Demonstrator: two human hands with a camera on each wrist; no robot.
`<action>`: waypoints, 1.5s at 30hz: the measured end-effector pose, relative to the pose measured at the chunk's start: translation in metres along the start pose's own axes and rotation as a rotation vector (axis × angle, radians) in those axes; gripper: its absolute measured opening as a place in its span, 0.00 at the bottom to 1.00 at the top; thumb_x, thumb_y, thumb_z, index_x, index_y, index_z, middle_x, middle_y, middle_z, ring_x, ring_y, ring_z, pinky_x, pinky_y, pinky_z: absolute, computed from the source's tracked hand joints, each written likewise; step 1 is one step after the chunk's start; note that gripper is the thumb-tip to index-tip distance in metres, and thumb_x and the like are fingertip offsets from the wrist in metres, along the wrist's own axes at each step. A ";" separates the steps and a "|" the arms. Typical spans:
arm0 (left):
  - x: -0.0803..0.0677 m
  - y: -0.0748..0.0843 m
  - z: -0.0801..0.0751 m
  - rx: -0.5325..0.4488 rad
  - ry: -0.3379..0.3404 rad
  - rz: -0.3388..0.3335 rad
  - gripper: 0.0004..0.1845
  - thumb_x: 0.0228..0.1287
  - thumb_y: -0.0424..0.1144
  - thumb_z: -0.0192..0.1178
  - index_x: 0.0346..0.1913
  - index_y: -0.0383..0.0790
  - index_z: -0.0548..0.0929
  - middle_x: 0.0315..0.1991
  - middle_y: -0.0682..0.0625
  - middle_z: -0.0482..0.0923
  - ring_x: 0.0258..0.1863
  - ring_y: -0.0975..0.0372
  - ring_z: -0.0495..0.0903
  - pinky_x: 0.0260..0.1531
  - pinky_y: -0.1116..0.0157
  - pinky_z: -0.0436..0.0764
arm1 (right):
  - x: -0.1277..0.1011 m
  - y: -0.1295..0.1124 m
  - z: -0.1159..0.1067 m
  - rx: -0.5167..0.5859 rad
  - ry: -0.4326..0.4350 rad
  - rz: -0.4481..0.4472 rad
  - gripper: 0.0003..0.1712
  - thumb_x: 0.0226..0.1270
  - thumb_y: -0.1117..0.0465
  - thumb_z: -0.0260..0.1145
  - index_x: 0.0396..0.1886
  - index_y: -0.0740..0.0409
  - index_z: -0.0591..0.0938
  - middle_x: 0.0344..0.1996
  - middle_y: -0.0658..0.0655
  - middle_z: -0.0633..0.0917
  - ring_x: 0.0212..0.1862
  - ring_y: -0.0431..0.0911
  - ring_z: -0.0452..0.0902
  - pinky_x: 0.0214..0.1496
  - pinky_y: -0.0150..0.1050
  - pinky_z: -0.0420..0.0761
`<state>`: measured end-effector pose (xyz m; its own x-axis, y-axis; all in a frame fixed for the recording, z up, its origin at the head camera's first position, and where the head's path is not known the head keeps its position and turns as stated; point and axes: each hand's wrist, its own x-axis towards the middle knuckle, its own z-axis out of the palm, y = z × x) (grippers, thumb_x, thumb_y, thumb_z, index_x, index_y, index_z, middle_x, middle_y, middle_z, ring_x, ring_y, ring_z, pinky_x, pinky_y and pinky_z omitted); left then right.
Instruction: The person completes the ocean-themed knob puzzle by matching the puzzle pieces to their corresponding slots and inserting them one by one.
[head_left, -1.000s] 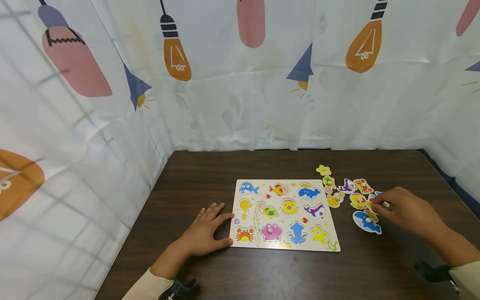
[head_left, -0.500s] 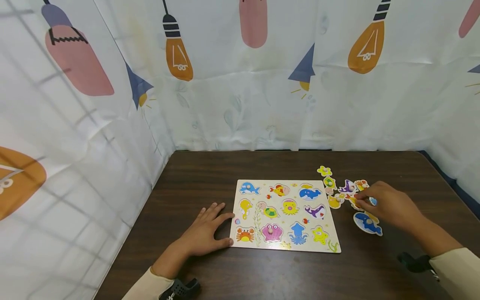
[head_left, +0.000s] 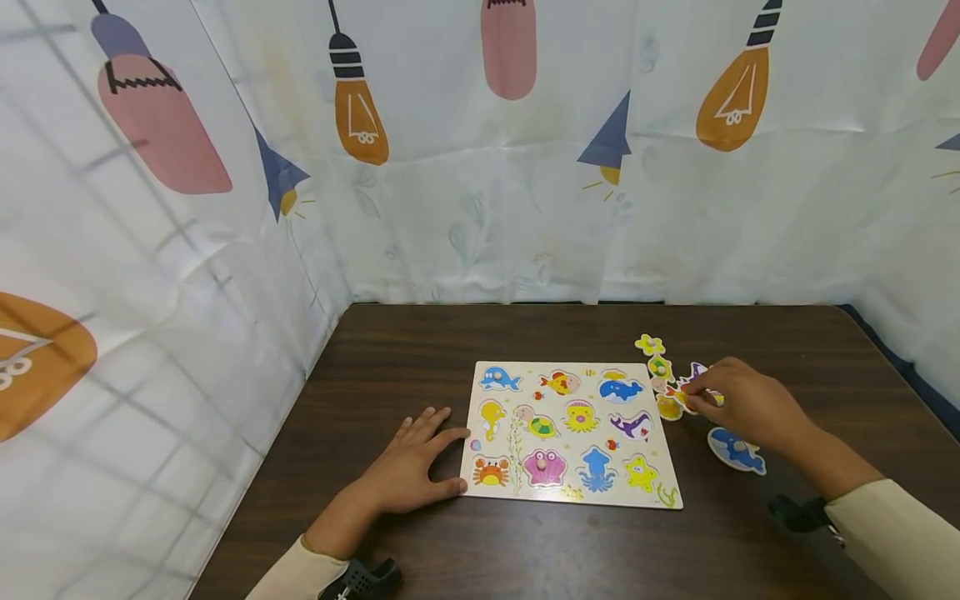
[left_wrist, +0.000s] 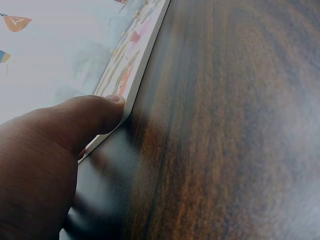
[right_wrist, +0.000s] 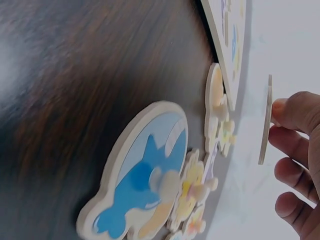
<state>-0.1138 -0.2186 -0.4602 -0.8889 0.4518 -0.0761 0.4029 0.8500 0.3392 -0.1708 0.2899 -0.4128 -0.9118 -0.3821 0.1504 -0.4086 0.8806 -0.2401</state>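
My left hand lies with fingers spread beside the pale puzzle board. Its thumb presses on the near left corner and the index fingertip touches the left edge. My right hand pinches a yellow-and-red puzzle piece between thumb and finger. That piece appears edge-on in the right wrist view, raised above the table. A dolphin piece and a pink shell piece, both with pegs, sit in the board.
Right of the board, loose pieces include a yellow flower-shaped one, a turtle and a blue whale. My right hand hides several others, which show partly behind the whale. A patterned white cloth hangs behind the dark table.
My right hand has moved left from the loose pieces toward the board's right edge, carrying the pinched piece over other pieces. The left hand and board have stayed in place.
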 end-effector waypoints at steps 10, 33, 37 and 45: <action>0.001 0.000 0.001 0.016 0.001 -0.001 0.40 0.62 0.71 0.61 0.74 0.61 0.70 0.80 0.45 0.55 0.80 0.47 0.48 0.75 0.41 0.46 | 0.013 -0.011 0.006 0.022 0.015 -0.038 0.08 0.61 0.56 0.79 0.39 0.47 0.92 0.36 0.47 0.85 0.42 0.47 0.75 0.27 0.38 0.81; 0.000 -0.001 0.001 0.009 -0.008 -0.006 0.40 0.62 0.72 0.60 0.75 0.62 0.69 0.81 0.46 0.54 0.80 0.47 0.47 0.76 0.41 0.45 | 0.048 -0.038 0.023 0.045 -0.016 -0.090 0.08 0.64 0.55 0.77 0.41 0.49 0.92 0.39 0.46 0.89 0.45 0.46 0.76 0.33 0.38 0.81; 0.000 0.000 0.000 0.001 -0.007 0.000 0.40 0.62 0.72 0.61 0.75 0.62 0.69 0.80 0.45 0.54 0.80 0.47 0.47 0.75 0.41 0.45 | 0.055 -0.043 0.025 0.034 -0.027 -0.089 0.08 0.64 0.54 0.76 0.42 0.48 0.92 0.39 0.46 0.89 0.46 0.47 0.77 0.34 0.40 0.82; -0.002 0.001 -0.001 -0.002 -0.001 0.003 0.40 0.62 0.71 0.61 0.74 0.61 0.70 0.80 0.44 0.55 0.80 0.46 0.48 0.75 0.40 0.46 | 0.065 -0.051 0.030 0.041 -0.037 -0.101 0.08 0.66 0.53 0.75 0.42 0.46 0.92 0.41 0.46 0.88 0.48 0.47 0.79 0.38 0.43 0.84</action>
<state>-0.1118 -0.2184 -0.4589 -0.8873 0.4549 -0.0761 0.4055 0.8480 0.3414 -0.2106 0.2120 -0.4193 -0.8665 -0.4791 0.1400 -0.4991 0.8251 -0.2648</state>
